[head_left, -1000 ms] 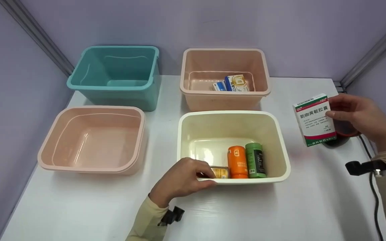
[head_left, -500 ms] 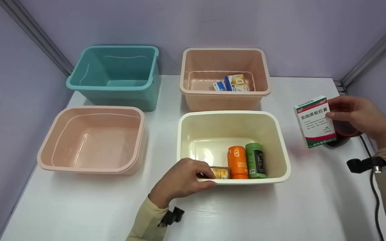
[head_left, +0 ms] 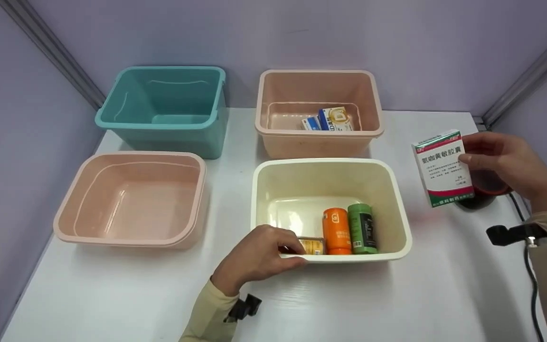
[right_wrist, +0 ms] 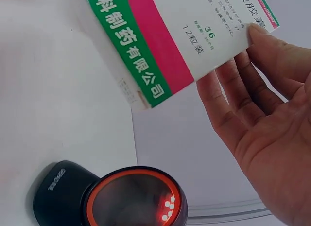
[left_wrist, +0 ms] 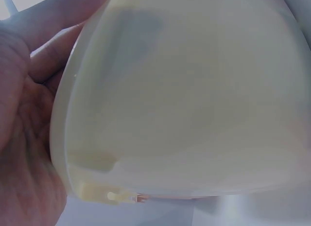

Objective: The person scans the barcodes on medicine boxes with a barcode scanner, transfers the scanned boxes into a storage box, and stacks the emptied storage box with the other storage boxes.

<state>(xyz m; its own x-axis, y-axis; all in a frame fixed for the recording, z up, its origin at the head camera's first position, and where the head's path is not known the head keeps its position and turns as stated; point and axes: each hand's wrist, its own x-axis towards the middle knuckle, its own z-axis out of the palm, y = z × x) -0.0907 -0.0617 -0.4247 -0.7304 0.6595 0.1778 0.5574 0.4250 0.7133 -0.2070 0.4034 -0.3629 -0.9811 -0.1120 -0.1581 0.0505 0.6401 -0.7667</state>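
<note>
Right hand (head_left: 506,164): pinches medicine box (head_left: 443,168) upright, directly above scanner (right_wrist: 121,199). Left hand (head_left: 254,259): grips cream bin's (head_left: 399,209) near rim.

At the right of the head view, the right hand (head_left: 506,164) now holds the medicine box (head_left: 442,167) slightly higher and a touch further left than half a second ago. The dip it made above the scanner (head_left: 480,194) is undone, and the box sits near its place of a second ago.
</note>
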